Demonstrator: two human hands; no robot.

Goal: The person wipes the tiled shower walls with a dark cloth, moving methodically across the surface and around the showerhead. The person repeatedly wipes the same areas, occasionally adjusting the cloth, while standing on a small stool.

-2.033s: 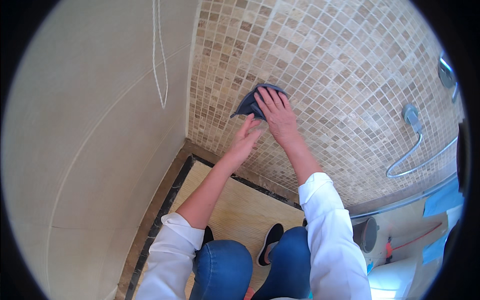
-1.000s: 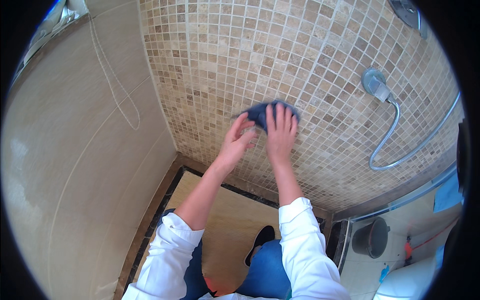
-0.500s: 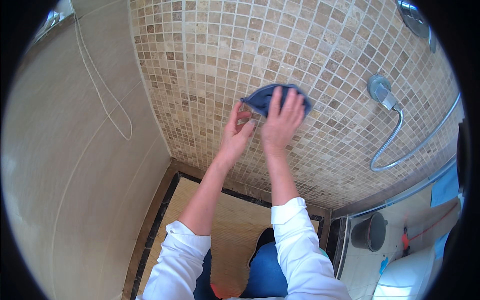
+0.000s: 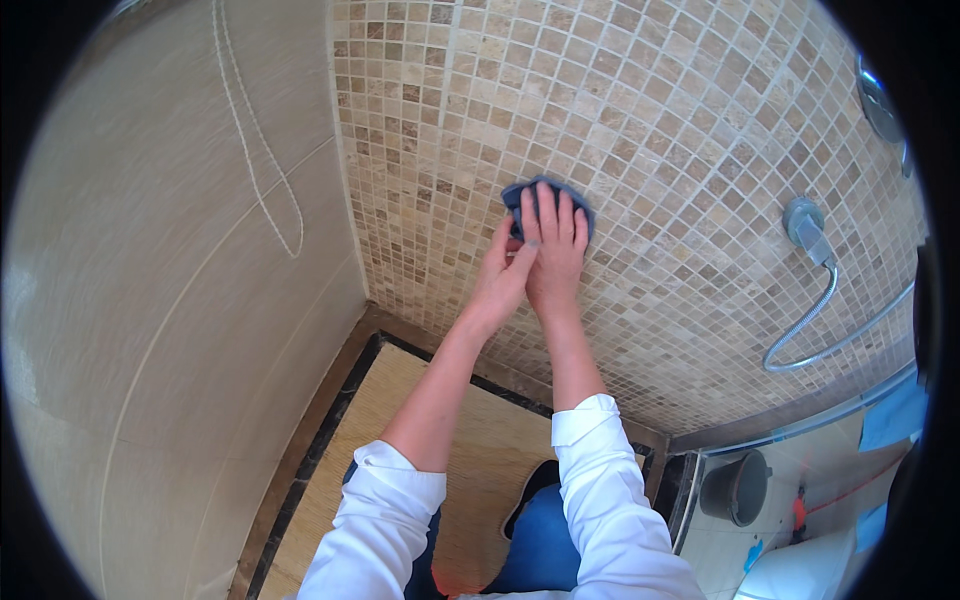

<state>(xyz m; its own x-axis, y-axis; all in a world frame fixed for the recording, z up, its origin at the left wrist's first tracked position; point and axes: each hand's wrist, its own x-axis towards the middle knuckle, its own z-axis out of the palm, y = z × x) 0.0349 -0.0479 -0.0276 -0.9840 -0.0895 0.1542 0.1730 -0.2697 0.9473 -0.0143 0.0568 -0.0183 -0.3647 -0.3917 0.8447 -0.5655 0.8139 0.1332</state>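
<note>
A folded dark blue cloth [image 4: 520, 190] lies against the small beige and brown wall tiles [image 4: 640, 130]. Pressing it to the wall is my right hand [image 4: 555, 250], its fingers laid over the cloth. My left hand [image 4: 500, 280] is right beside it, fingers curled at the cloth's lower left edge and thumb close against the right hand. Part of the left fingertips is hidden by the cloth and the right hand.
To the right, a shower bracket [image 4: 805, 222] carries a metal hose [image 4: 800, 345]. A white cord [image 4: 250, 150] hangs on the left wall. Below are a dark-edged floor panel [image 4: 480, 440] and, beyond a glass edge, a dark bucket [image 4: 735, 488].
My left hand has come up against the right hand and the cloth edge. The cloth looks more bunched under the hands, and the view has shifted left.
</note>
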